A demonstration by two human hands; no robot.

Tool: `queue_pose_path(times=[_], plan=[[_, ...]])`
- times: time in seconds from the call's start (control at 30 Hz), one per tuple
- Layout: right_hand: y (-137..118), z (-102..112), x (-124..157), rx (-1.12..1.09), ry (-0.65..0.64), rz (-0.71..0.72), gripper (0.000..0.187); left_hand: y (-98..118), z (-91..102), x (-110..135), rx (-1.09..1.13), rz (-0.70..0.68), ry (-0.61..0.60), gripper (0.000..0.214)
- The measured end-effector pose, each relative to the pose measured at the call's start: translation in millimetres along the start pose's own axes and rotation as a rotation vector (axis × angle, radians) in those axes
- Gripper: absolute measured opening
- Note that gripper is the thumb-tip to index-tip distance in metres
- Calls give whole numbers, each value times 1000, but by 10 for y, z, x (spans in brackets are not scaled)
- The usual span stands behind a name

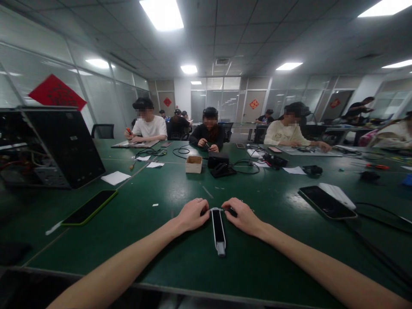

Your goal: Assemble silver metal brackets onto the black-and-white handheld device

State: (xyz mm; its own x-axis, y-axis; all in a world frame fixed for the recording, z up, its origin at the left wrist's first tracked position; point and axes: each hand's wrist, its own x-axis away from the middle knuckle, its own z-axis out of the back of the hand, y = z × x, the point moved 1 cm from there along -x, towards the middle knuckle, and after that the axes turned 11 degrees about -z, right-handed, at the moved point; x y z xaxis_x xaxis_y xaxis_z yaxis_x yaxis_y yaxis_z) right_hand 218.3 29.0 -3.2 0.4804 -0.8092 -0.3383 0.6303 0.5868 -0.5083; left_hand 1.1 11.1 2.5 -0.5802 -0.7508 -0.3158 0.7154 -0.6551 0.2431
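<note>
Near the table's front edge | slim black device (219, 229) is lying lengthwise on the green table (180, 180) | left hand (192, 214) and right hand (242, 216) are pinching its far end | bare surface is flanking it; green-cased phone (88, 208) and black phone (326, 202) are sitting well apart.

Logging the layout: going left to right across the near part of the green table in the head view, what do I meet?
In order: green-edged phone → left hand → slim black device → right hand → black phone.
</note>
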Motion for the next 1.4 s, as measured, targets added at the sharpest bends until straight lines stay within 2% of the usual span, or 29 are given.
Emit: queue_pose_path(times=[0.6,1.0,1.27,1.4], plan=[[19,-16,-1,64,19,-38,11,-8,-15,0,-9,-8,8,12],[55,-2,-18,-2,-15,-22,14,-24,-21,5,-11,-26,-12,10],[32,-26,-36,63,-14,63,18,-15,-16,-2,-7,-18,-16,11],[103,173,-49,248,8,188,22,3,4,-1,-2,-14,-18,10]])
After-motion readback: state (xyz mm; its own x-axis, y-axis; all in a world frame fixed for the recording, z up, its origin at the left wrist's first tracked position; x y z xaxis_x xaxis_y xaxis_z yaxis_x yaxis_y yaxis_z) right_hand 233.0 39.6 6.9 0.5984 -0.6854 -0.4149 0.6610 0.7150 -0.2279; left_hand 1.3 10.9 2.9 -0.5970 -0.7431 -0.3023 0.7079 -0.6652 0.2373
